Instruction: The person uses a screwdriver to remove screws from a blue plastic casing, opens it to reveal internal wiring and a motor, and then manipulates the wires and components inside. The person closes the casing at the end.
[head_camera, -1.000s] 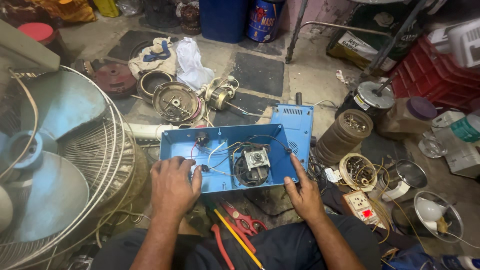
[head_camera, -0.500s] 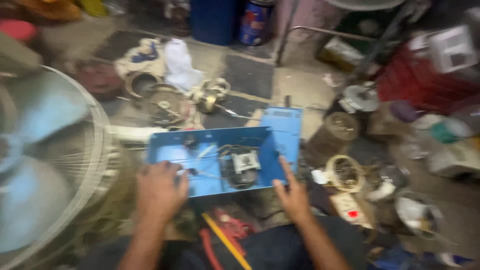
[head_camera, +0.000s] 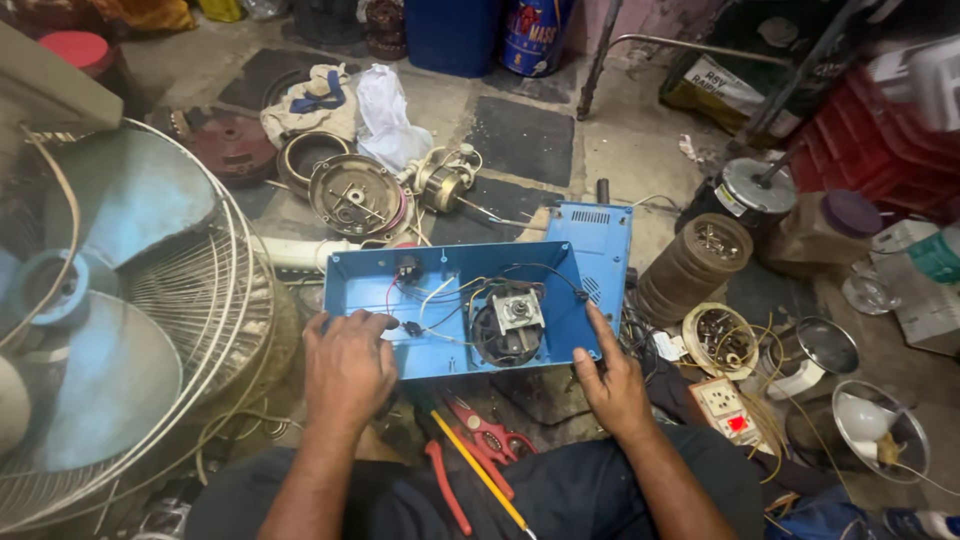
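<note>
Your left hand (head_camera: 345, 365) rests palm down on the near left corner of the blue case (head_camera: 455, 310), fingers loosely bent over its edge and closed on nothing. Your right hand (head_camera: 608, 385) lies open against the near right corner, thumb along the front rim and forefinger pointing up the right wall. Between them you steady the case without grasping it.

The case sits on the floor (head_camera: 560, 140) right in front of your knees. It is a shallow blue metal tray with low walls, open side up. Inside, right of the middle, sits a round dark motor (head_camera: 507, 325) with a square grey plate on top. Red, white and black wires (head_camera: 440, 295) loop from it to the left, to a small dark part by the far wall. A blue vented cover (head_camera: 600, 240) stands against the case's far right corner.

A caged fan (head_camera: 110, 330) lies just to the left. Red pliers (head_camera: 480, 430) and a yellow screwdriver (head_camera: 478, 470) lie by your lap, below the case. A socket box (head_camera: 727, 405) sits near your right hand.
</note>
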